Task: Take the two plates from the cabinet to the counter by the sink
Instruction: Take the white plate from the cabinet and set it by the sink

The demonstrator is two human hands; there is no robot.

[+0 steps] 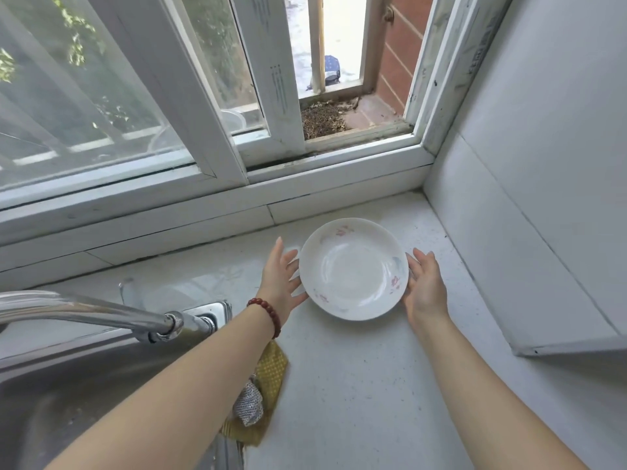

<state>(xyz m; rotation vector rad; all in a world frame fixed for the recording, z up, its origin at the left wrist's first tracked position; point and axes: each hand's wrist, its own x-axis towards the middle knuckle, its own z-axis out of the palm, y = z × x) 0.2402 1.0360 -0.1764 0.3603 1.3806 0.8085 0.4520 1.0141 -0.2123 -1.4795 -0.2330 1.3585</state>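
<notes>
A white plate (354,269) with faint pink flower marks lies on the pale counter (356,385) right of the sink, close to the window sill. Whether a second plate lies beneath it I cannot tell. My left hand (281,279) is at the plate's left rim with fingers straight and spread, thumb touching the lower left edge. My right hand (424,286) is at the right rim, fingers relaxed and straight against the edge. Neither hand curls round the plate.
A steel sink (68,385) fills the lower left, with a chrome tap (101,312) reaching over it. A yellow cloth and a silver scrubber (251,401) lie at the sink's edge. A white wall panel (543,232) borders the counter on the right; the window (135,113) stands behind.
</notes>
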